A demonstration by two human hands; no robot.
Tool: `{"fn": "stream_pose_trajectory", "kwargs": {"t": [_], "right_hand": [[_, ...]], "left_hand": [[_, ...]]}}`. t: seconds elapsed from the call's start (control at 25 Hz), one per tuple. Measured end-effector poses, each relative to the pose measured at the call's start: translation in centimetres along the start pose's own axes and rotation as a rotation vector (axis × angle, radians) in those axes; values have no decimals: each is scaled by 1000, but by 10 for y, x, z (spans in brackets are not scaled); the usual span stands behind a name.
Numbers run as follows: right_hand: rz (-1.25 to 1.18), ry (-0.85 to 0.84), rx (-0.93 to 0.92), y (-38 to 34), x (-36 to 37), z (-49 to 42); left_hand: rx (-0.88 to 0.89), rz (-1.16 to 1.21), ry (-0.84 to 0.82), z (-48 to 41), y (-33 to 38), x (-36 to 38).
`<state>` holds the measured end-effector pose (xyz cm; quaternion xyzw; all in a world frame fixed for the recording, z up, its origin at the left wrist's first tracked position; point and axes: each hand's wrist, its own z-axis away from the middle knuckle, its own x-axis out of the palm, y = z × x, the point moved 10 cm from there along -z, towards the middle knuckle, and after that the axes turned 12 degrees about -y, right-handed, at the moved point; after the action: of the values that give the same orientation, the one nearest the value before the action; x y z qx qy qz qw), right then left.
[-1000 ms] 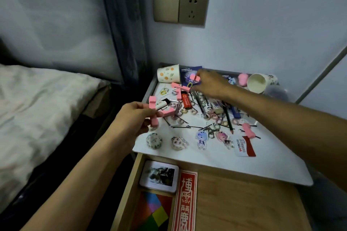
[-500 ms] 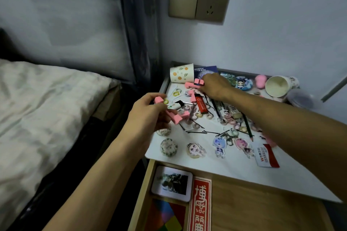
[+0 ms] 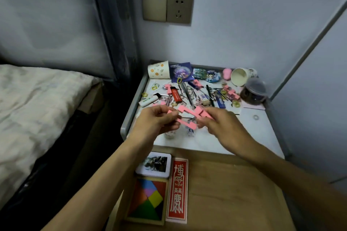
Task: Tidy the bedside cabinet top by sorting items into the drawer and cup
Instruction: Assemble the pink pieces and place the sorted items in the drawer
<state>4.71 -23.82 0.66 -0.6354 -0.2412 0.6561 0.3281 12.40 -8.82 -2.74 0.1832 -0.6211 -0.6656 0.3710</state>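
Both hands meet above the front half of the white-topped bedside cabinet (image 3: 259, 137), each pinching an end of a cluster of pink angular puzzle pieces (image 3: 187, 116). The left hand (image 3: 155, 124) has thumb and fingers closed on the left end; the right hand (image 3: 221, 124) has its fingers closed on the right end. How many pieces each holds cannot be told, as the fingers cover the joins.

Behind the hands the cabinet top is crowded: a white lighter (image 3: 149, 100) near the left rim, a red lighter (image 3: 176, 95) beside it, black hairpins, small rings, a dark pencil (image 3: 210, 94), and more pink pieces (image 3: 231, 93) well to the right. A spotted paper cup (image 3: 158, 70) lies on its side at the back left corner; a second paper cup (image 3: 241, 76) lies tipped at the back right, just beside a clear lidded jar (image 3: 254, 92).

Below, the open wooden drawer (image 3: 234, 189) holds a white-framed photo card (image 3: 154, 164), a colourful tangram in a wooden frame (image 3: 147, 201) and a red paper strip with white characters (image 3: 177, 190). The hands hide small figures at the front of the top.
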Motion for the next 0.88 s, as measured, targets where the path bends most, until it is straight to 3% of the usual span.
{"fn": "stream_pose_trajectory", "kwargs": {"t": [0.36,0.88], "right_hand": [[-77,66,16,20,2,33],[-379,158,-25,34,9,38]], "left_hand": [[-14,-64,-112,-3,-21,31],[-15,-19,-66,-11,-25,36]]}}
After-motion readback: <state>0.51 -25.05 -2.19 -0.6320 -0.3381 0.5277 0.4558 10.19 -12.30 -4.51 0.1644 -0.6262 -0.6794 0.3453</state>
